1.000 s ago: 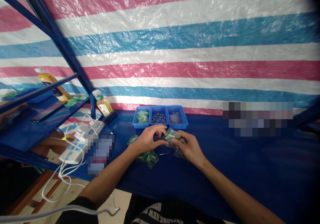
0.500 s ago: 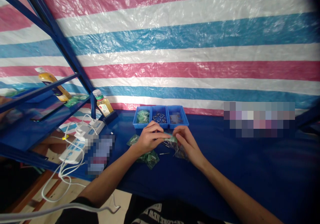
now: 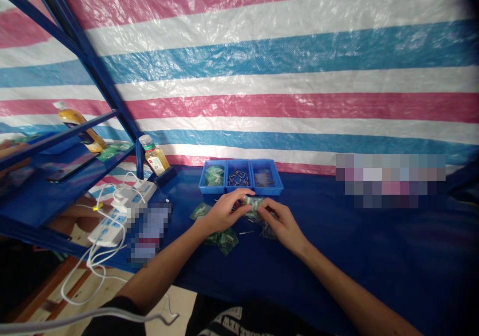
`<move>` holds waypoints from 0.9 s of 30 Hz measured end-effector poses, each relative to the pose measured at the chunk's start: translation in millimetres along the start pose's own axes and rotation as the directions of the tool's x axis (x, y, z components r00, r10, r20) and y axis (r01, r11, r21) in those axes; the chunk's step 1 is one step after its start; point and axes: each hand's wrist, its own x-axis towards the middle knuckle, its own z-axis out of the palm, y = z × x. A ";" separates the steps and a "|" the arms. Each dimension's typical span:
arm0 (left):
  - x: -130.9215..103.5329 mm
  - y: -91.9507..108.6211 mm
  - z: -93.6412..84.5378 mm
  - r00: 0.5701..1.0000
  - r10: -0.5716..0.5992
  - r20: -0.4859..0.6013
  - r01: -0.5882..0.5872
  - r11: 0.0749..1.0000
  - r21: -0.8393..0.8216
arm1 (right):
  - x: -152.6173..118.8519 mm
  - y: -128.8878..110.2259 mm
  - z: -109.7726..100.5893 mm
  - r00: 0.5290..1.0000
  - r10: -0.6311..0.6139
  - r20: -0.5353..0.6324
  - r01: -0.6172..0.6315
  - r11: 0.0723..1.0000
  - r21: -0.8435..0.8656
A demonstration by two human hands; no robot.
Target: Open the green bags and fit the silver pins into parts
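Observation:
Between my two hands is a small green-tinted clear plastic bag [image 3: 254, 204] with whitish contents. My left hand [image 3: 227, 210] pinches its left side, and the fingers of my right hand [image 3: 280, 221] pinch its right side. Under my right hand lies a clear plastic bag [image 3: 267, 232], partly hidden. Several green plastic packets [image 3: 225, 240] lie on the blue table below my left wrist, and another green packet [image 3: 200, 210] lies left of it. A thin metal pin [image 3: 246, 233] rests on the table below the hands.
Behind my hands stand three joined blue bins: green packets [image 3: 214, 175], metal pins [image 3: 238, 177] and small clear bags [image 3: 264, 178]. To the left are a drink bottle [image 3: 154, 155], a white power strip [image 3: 112, 224] with cables and a blue metal frame [image 3: 93, 71]. Part of another person shows beyond it.
Both hands have drawn closer together around the green bag, which now faces up more fully. My left hand has come lower, uncovering more of the middle bin.

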 end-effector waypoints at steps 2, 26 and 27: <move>0.6 1.7 0.5 1.000 0.001 -0.010 -0.001 1.000 -0.003 | 0.2 0.5 0.9 1.000 0.012 0.006 -0.012 0.999 0.043; 3.8 -7.0 -4.0 0.965 0.261 -0.036 -0.259 0.964 0.055 | 4.7 5.0 4.1 0.984 0.170 0.048 -0.174 0.887 0.428; 3.8 -8.8 -3.0 0.962 0.269 -0.039 -0.266 0.961 0.070 | 4.7 4.1 4.2 0.984 0.173 0.052 -0.178 0.876 0.448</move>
